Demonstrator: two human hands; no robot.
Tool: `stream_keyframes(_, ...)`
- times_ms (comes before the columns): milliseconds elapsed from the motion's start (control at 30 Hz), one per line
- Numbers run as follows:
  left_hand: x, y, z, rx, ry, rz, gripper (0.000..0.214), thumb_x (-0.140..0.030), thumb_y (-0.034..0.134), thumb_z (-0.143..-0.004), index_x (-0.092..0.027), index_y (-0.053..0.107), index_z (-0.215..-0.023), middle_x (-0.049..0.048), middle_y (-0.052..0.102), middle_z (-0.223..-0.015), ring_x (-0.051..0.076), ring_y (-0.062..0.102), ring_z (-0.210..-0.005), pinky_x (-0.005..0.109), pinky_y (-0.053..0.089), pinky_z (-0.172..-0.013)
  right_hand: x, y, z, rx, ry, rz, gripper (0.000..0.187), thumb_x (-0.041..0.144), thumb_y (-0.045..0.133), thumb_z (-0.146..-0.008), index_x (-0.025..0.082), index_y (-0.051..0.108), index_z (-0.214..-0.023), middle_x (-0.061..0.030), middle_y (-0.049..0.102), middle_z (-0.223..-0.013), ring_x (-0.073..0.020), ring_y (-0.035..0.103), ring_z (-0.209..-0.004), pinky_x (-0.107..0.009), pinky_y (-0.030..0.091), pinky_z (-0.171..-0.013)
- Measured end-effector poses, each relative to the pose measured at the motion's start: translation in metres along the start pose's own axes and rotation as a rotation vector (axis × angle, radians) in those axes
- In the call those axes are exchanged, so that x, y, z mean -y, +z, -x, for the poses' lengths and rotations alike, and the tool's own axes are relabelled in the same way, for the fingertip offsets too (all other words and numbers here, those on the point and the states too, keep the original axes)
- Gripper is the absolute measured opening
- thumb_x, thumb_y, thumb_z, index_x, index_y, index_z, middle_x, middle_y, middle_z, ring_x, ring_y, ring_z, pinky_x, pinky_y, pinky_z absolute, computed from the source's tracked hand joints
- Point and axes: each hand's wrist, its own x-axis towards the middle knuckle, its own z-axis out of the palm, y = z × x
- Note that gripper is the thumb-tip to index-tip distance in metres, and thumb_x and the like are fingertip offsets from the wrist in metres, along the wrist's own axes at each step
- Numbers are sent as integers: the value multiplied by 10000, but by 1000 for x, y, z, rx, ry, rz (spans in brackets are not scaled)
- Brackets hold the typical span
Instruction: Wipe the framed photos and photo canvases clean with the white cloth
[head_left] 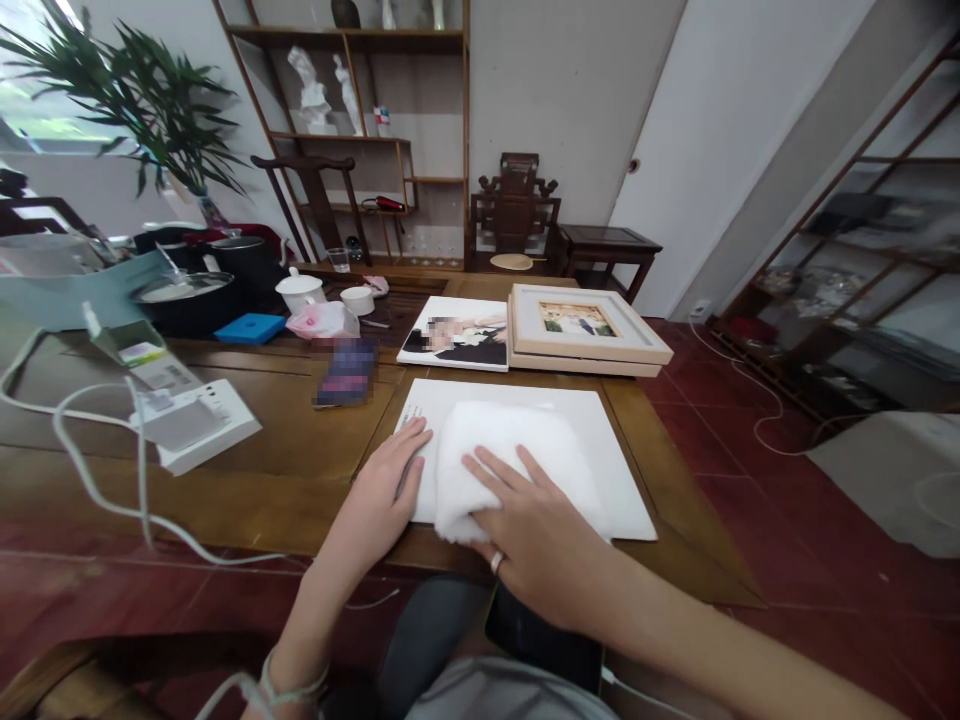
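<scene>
A white panel (622,500) lies flat near the table's front edge, with small print at its upper left. On it rests a folded, fluffy white cloth (525,430). My right hand (532,520), with a ring on one finger, presses on the cloth with some fingers spread over its top and others curled at its near edge. Along the panel's left edge lies my left hand (390,480), fingers stretched out and thumb apart, holding nothing. Behind the panel are a photo print (457,340) and a pale framed picture (637,335) stacked on another frame.
On the wooden table (315,480) to the left are an opened white box (217,430), a looping white cable (142,480), a blue box (250,328), a pan (187,300) and white cups (300,290). A dark phone (544,630) lies below the table edge.
</scene>
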Motion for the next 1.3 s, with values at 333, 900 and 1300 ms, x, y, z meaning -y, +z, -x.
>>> stream_keyframes(333, -3, -1, 1, 9, -35, 17, 408, -284, 372, -909, -95, 573, -1209, 148, 506, -1370, 241, 427, -1308, 454, 324, -1113, -61, -4, -50, -36, 101, 25, 358, 307, 383, -956, 176, 594, -1214, -139, 370, -1461, -239, 239, -1385, -502, 166, -1111)
stream_keyframes(900, -2, -1, 1, -1, -2, 1, 402, -276, 367, -908, -89, 574, -1197, 160, 516, -1357, 243, 443, -1296, 472, 347, -1095, 3, -1, -16, 42, 27, 95, 279, 248, 457, -910, 158, 687, -1041, -193, 388, -1436, -340, 290, -1352, -601, 232, -1057)
stream_keyframes(1300, 0, 0, 0, -8, -3, 10, 380, -270, 366, -906, -122, 573, -1188, 143, 517, -1360, 236, 446, -1295, 466, 342, -1100, -24, 10, -40, -41, 56, 126, 321, 292, 425, -933, 172, 641, -1139, -145, 374, -1457, -283, 270, -1370, -536, 190, -1101)
